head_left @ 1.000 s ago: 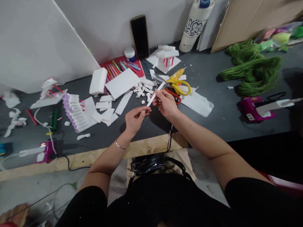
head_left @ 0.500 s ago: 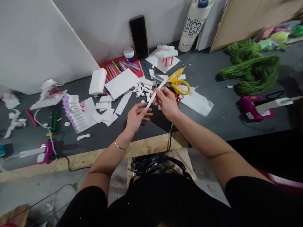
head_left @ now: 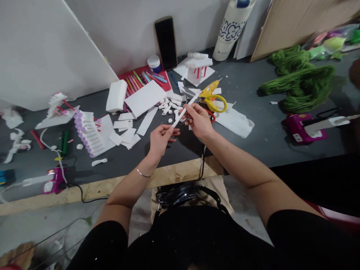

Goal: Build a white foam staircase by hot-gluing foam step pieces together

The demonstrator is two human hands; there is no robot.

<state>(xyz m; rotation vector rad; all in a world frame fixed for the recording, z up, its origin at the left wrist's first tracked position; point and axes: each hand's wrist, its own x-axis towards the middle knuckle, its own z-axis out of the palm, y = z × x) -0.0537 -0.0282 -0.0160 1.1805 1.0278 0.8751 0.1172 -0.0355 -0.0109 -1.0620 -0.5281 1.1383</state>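
A narrow white strip (head_left: 178, 118) slants between my hands above the dark table. My left hand (head_left: 161, 139) pinches its lower end between thumb and fingers. Higher up, the fingers of my right hand (head_left: 197, 119) are closed on the same strip. Just beyond my right hand lie a yellow glue gun (head_left: 210, 89) and yellow-handled scissors (head_left: 216, 104), partly overlapping. Several small white moulded pieces (head_left: 168, 107) are scattered behind the strip. Cut white rectangles (head_left: 128, 135) lie to the left of my left hand.
A phone (head_left: 165, 43) leans on the wall beside a white tumbler (head_left: 229, 32). Small white models with red posts (head_left: 199, 71) stand at the back and left. Green yarn (head_left: 306, 88) and a purple power strip (head_left: 295, 129) lie right; another purple one (head_left: 54, 180) sits near the front-left edge.
My left fingers have closed up a little around the strip's lower end. Otherwise the hands and strip stay almost where they were; the view has shifted slightly.
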